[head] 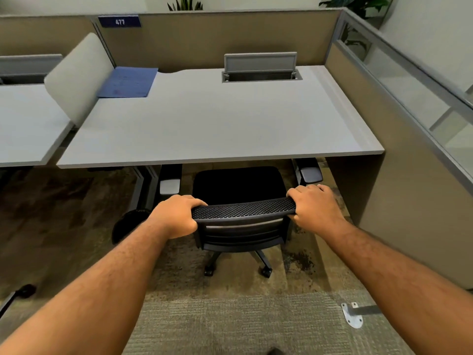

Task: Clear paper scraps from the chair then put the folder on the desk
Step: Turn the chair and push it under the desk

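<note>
A black office chair (240, 185) stands partly under the grey desk (217, 124), its seat bare and dark. My left hand (176, 216) grips the left end of the mesh backrest top. My right hand (313, 204) grips the right end of the same backrest. A blue folder (129, 82) lies flat on the desk's far left corner, against a pale divider. No paper scraps show on the seat.
A pale fabric divider (76, 75) separates this desk from a neighbouring desk (25, 119) at left. A raised grey cable hatch (259, 66) sits at the desk's back. A tan partition wall (409, 175) closes the right side. Carpet (230, 316) lies underfoot, with a metal floor bracket (353, 315).
</note>
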Available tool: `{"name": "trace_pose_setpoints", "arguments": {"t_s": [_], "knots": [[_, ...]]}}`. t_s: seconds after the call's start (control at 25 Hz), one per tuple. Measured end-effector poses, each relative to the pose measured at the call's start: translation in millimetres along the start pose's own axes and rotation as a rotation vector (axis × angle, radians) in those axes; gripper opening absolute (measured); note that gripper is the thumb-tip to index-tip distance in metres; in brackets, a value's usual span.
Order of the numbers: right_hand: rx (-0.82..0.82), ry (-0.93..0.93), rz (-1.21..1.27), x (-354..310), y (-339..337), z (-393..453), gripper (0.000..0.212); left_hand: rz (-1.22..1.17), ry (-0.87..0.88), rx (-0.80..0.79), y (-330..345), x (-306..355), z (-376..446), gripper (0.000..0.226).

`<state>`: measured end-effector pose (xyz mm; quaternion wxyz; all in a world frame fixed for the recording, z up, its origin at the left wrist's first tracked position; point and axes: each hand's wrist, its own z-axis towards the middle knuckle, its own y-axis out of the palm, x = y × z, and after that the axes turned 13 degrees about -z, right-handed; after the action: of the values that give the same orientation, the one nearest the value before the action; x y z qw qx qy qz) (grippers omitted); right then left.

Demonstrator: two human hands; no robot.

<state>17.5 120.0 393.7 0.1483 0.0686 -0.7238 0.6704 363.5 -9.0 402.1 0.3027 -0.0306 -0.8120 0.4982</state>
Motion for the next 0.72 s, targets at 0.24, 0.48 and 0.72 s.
{"name": "trace_pose_setpoints", "arguments": {"t_s": [0.24, 0.48, 0.72], "knots": [[0.033, 0.015, 0.003, 9, 8, 34, 0.045, 0.109, -0.14, 0.131, 3, 11, 30, 0.063], [0.005, 0.053, 0.015, 13, 8, 74, 0.047, 0.089, -0.142, 0.118, -20, 10, 76, 0.061], [-0.098, 0.09, 0.031, 30, 4, 118, 0.054, 0.05, -0.092, 0.083, -37, 9, 128, 0.06]]}}
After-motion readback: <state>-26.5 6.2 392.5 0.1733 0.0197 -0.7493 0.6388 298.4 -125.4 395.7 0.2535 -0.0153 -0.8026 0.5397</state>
